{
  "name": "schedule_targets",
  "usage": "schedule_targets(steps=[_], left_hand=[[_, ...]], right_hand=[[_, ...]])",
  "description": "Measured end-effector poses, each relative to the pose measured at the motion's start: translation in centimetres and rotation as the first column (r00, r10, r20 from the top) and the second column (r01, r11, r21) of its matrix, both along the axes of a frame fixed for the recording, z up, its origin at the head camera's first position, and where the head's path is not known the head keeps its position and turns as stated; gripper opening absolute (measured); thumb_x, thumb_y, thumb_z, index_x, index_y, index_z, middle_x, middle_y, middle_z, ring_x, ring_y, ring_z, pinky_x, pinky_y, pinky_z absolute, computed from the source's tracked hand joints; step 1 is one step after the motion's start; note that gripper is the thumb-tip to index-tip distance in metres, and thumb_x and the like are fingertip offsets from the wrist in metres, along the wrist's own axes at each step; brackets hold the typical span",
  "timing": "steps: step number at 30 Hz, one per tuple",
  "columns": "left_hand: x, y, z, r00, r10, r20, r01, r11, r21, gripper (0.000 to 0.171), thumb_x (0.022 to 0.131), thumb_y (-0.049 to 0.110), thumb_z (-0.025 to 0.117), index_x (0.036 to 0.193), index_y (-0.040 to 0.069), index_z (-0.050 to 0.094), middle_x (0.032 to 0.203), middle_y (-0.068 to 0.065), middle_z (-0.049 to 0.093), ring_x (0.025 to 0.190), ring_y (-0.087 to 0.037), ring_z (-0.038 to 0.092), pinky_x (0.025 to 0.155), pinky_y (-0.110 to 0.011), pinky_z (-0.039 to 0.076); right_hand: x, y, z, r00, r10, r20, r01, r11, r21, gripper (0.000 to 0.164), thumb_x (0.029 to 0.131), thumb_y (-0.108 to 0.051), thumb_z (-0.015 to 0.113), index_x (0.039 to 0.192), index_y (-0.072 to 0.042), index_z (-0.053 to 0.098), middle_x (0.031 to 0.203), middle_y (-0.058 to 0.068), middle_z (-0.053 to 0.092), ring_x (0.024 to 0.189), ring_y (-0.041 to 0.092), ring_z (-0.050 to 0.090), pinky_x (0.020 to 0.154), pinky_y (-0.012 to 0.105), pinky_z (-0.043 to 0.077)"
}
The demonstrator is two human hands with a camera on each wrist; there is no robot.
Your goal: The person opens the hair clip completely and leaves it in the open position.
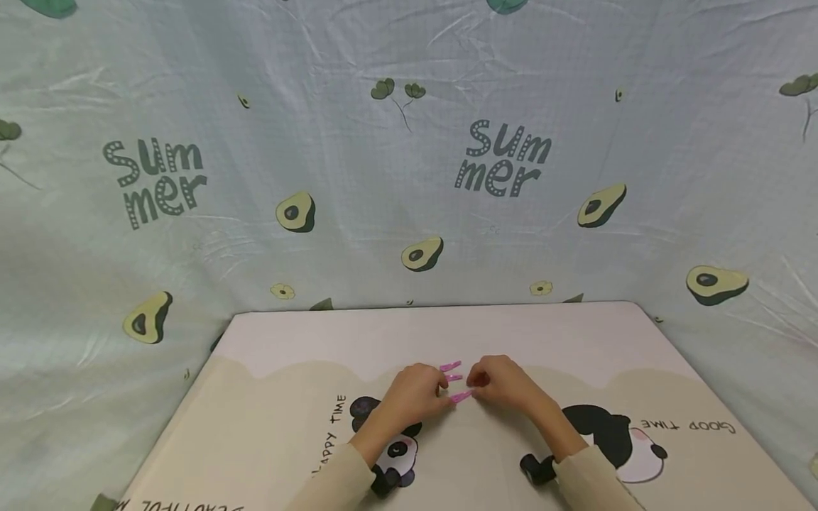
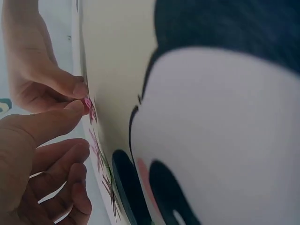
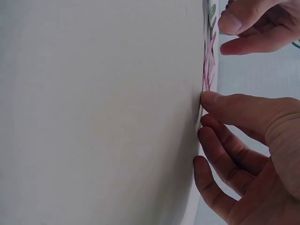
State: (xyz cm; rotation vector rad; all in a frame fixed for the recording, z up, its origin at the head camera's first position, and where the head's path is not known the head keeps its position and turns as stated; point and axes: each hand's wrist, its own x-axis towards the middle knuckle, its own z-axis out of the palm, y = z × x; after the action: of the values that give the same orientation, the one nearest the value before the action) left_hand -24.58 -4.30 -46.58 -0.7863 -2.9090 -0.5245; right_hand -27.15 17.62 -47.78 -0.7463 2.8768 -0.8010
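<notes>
Three small slim pink pieces, like hair clips, lie close together on the tabletop between my hands. The nearest pink clip [image 1: 460, 397] spans the gap from my left thumb to my right fingertips. My right hand [image 1: 505, 382] pinches its end between thumb and index finger; the fingers partly cover it in the left wrist view. My left hand [image 1: 415, 392] is bent beside the clips, its thumb near the other end. The right wrist view shows a gap between the left thumb and finger. Farther back lie a second clip [image 1: 454, 377] and a third clip [image 1: 450, 366].
A cream and pink table cover [image 1: 287, 419] carries printed pandas and lettering. Behind the table's far edge hangs a pale curtain [image 1: 358, 177] with avocado and "summer" prints.
</notes>
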Motion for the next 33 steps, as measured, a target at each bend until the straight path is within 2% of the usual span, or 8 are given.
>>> schedule_targets(steps=[3,6,11,20,23,28,33], left_hand=[[-0.1,0.5,0.0,1.000,0.009,0.006,-0.009,1.000,-0.015,0.023,0.082,0.036,0.086,0.087,0.014,0.082,0.077,0.005,0.074,0.071,-0.010,0.058,0.069,-0.027,0.048],[-0.1,0.8,-0.1,1.000,0.022,0.021,-0.022,0.999,-0.026,0.020,0.083,0.035,0.086,0.081,0.015,0.081,0.072,0.006,0.071,0.068,-0.010,0.053,0.065,-0.026,0.043],[-0.2,0.9,-0.4,0.999,0.033,0.021,-0.032,0.999,-0.027,0.017,0.084,0.030,0.086,0.078,0.015,0.081,0.068,0.007,0.068,0.065,-0.008,0.047,0.061,-0.024,0.038],[-0.4,1.1,-0.5,1.000,0.009,0.008,-0.009,1.000,-0.021,0.018,0.085,0.029,0.085,0.076,0.014,0.080,0.065,0.007,0.067,0.062,-0.008,0.047,0.059,-0.022,0.038],[-0.4,1.2,-0.5,1.000,-0.009,0.011,0.009,0.999,-0.036,0.018,0.085,0.028,0.084,0.076,0.014,0.080,0.062,0.008,0.064,0.061,-0.008,0.045,0.058,-0.021,0.037],[-0.6,1.5,-0.4,0.999,-0.036,-0.029,0.033,0.995,-0.091,0.018,0.085,0.026,0.083,0.072,0.014,0.078,0.056,0.009,0.056,0.058,-0.008,0.041,0.055,-0.021,0.034],[-0.7,1.6,-0.3,0.998,-0.038,-0.050,0.033,0.994,-0.105,0.018,0.084,0.026,0.083,0.071,0.015,0.077,0.056,0.010,0.056,0.057,-0.008,0.041,0.054,-0.022,0.033]], right_hand=[[-0.2,-0.2,-0.1,1.000,-0.020,0.018,0.020,1.000,0.003,0.007,0.087,-0.009,0.080,0.092,-0.013,0.078,0.087,-0.005,0.071,0.081,0.009,0.062,0.080,0.031,0.058],[-0.3,-0.3,-0.1,1.000,-0.015,0.027,0.015,1.000,-0.003,0.006,0.087,-0.008,0.080,0.088,-0.014,0.078,0.085,-0.005,0.071,0.080,0.009,0.061,0.078,0.030,0.057],[-0.4,-0.3,-0.1,1.000,0.002,0.030,-0.002,1.000,-0.006,0.008,0.086,-0.007,0.081,0.084,-0.014,0.076,0.081,-0.006,0.068,0.077,0.009,0.058,0.075,0.027,0.054],[-0.4,-0.1,-0.2,1.000,0.020,0.014,-0.020,1.000,0.011,0.008,0.086,-0.008,0.081,0.083,-0.013,0.074,0.080,-0.006,0.065,0.074,0.008,0.054,0.071,0.025,0.050],[-0.4,-0.1,-0.3,0.999,0.042,0.011,-0.043,0.999,0.015,0.009,0.087,-0.009,0.080,0.084,-0.012,0.073,0.080,-0.006,0.063,0.074,0.007,0.052,0.070,0.024,0.048],[-0.3,-0.1,-0.1,0.999,0.033,0.009,-0.033,0.999,0.002,0.009,0.089,-0.008,0.077,0.084,-0.011,0.071,0.078,-0.005,0.061,0.072,0.008,0.050,0.067,0.024,0.045],[-0.3,-0.1,0.1,0.999,0.034,-0.001,-0.034,0.999,-0.017,0.009,0.090,-0.008,0.074,0.084,-0.011,0.069,0.078,-0.005,0.060,0.072,0.007,0.049,0.066,0.023,0.044]])
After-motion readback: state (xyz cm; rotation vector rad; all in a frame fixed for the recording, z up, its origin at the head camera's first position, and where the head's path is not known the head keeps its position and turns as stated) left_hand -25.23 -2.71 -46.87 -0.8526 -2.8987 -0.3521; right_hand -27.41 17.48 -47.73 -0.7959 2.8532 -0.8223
